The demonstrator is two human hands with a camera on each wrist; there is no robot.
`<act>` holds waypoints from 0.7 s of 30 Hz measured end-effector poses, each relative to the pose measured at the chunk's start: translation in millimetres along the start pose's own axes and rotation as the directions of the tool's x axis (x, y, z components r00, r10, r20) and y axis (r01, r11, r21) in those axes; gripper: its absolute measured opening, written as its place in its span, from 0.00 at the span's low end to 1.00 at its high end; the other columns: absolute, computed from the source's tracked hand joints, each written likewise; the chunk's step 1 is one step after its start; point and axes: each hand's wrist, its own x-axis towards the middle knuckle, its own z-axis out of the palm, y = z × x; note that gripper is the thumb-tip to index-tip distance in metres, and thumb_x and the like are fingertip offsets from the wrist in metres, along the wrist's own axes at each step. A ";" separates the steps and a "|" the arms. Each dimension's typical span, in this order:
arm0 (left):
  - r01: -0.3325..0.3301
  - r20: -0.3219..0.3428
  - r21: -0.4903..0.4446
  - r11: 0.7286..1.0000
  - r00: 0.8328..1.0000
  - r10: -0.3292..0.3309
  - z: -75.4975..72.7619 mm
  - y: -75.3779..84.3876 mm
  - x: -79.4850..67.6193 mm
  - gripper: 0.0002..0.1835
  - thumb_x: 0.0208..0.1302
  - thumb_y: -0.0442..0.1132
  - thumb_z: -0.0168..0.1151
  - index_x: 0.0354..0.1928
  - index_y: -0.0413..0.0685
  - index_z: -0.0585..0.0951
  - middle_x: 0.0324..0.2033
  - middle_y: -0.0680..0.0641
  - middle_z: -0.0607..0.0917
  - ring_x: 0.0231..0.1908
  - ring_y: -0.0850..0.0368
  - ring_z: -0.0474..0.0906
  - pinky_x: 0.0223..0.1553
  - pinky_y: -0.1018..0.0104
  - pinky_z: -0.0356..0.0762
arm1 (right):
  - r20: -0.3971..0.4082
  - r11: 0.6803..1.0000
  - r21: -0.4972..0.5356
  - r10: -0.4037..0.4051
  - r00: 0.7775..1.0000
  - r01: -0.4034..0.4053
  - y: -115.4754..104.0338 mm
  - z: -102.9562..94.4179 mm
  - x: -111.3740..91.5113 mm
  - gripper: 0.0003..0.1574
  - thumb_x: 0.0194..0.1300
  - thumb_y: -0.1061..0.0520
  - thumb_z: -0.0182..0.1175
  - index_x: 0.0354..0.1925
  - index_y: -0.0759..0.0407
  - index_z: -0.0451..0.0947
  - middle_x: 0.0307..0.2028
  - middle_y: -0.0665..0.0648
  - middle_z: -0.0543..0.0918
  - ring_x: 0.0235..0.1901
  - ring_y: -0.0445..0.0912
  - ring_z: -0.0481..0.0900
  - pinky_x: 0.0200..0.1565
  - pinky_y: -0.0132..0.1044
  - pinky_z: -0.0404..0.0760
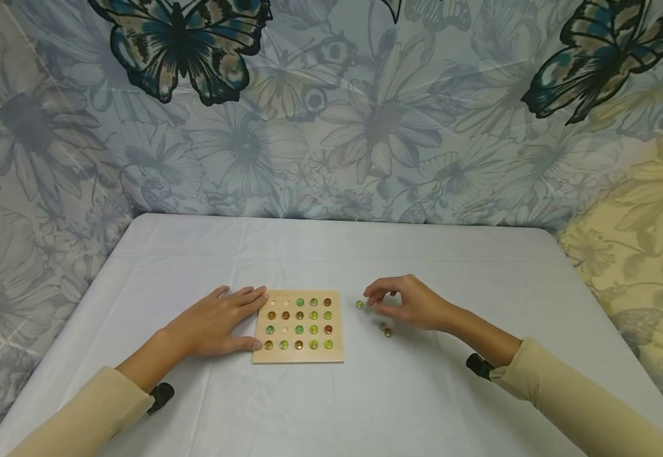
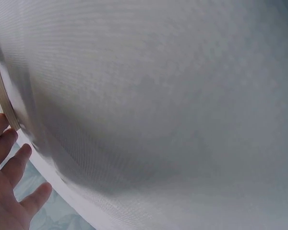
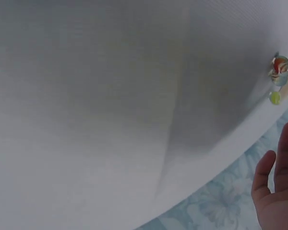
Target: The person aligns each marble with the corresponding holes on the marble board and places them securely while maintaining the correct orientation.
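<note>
A light wooden board lies on the table with rows of round hollows, most holding green, amber or brown glass marbles. Three hollows toward its left and back look bare. My left hand rests along the board's left edge, fingertips on the far corner and thumb near the front. My right hand hovers right of the board, its fingers loosely bent. A single green marble lies right at its fingertips. Below that hand are a few more marbles, one with a red swirl in the right wrist view.
A white cloth covers the table. Floral fabric with butterflies hangs behind it and at the sides. Black wrist cameras sit by the sleeve cuffs.
</note>
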 end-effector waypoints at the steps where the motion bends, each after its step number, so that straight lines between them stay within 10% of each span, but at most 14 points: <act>1: 0.000 0.000 -0.001 1.000 1.000 0.000 -0.1 0.0 0.0 0.49 0.64 0.75 0.47 0.76 0.46 0.63 0.74 0.46 0.63 0.72 0.45 0.61 0.67 0.35 0.58 | 0.000 1.000 0.001 -0.001 1.000 0.001 0.2 -0.3 -2.8 0.16 0.63 0.63 0.68 0.50 0.59 0.83 0.39 0.48 0.88 0.41 0.37 0.83 0.46 0.48 0.79; 21: 0.004 0.002 0.002 1.000 1.000 -0.004 -0.7 0.9 -0.3 0.49 0.65 0.74 0.48 0.75 0.46 0.63 0.74 0.46 0.63 0.72 0.44 0.61 0.67 0.35 0.58 | 0.029 0.996 0.085 -0.004 1.000 0.001 11.5 5.4 -36.9 0.16 0.60 0.65 0.70 0.47 0.58 0.84 0.36 0.47 0.87 0.37 0.40 0.84 0.45 0.40 0.79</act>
